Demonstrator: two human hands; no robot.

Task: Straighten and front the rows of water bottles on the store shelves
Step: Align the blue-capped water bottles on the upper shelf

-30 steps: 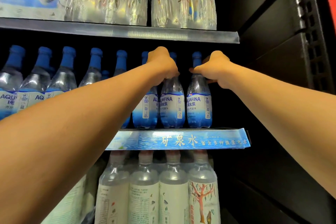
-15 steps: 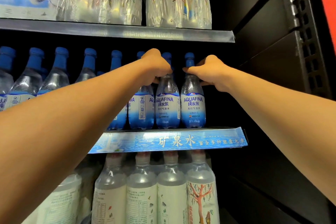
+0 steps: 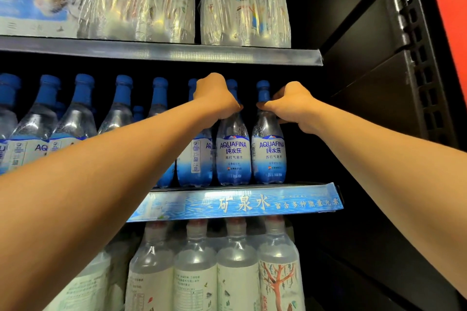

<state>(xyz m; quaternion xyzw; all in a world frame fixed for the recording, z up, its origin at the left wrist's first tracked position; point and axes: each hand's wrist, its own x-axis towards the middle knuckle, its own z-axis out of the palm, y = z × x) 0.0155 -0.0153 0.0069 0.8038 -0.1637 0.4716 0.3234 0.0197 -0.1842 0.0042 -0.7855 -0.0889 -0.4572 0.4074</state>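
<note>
Left hand [image 3: 214, 98] closed its grip on one clear blue-capped Aquafina bottle's [image 3: 233, 156] neck, hiding it, right hand [image 3: 293, 106] clamped the end bottle [image 3: 268, 156], both upright at the middle shelf [image 3: 252, 203] front, left arm covered several bottles.

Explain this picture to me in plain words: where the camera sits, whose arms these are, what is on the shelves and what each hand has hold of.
There is no machine here. A person wears a wide-angle camera on the head, so you look along their two bare arms at a store shelf unit.

The left hand has its grip closed on the neck of the second bottle from the right. The right hand grips the neck of the rightmost bottle. Both bottles stand upright at the front of the middle shelf, labels facing out, in a row of blue-capped bottles.

The top shelf carries shrink-wrapped packs. Below the blue strip stand bigger pale-labelled bottles.
</note>
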